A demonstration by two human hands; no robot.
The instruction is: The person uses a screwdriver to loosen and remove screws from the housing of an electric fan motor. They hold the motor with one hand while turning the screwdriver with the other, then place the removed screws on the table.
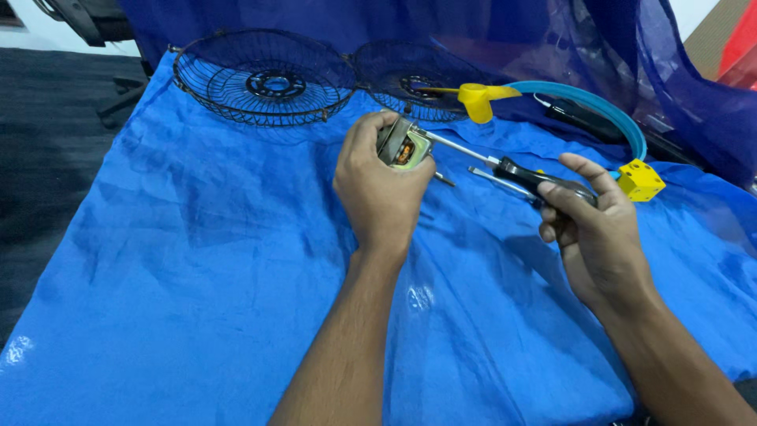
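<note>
The left hand [382, 193] has its grip wrapped tight round a small fan motor [402, 146] held above the blue-clothed counter [197, 260], while the right hand [595, 225] pinches a black-handled screwdriver [524, 177] just right of it, apparently working its fasteners, which calls for seating the tip squarely.

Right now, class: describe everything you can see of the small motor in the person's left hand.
The small motor is a compact metal block with copper-coloured windings showing inside its greyish frame. A thin metal shaft sticks out toward the right. The left hand grips it from below and behind, lifted above the blue cloth. The screwdriver in the right hand meets its side.
</note>
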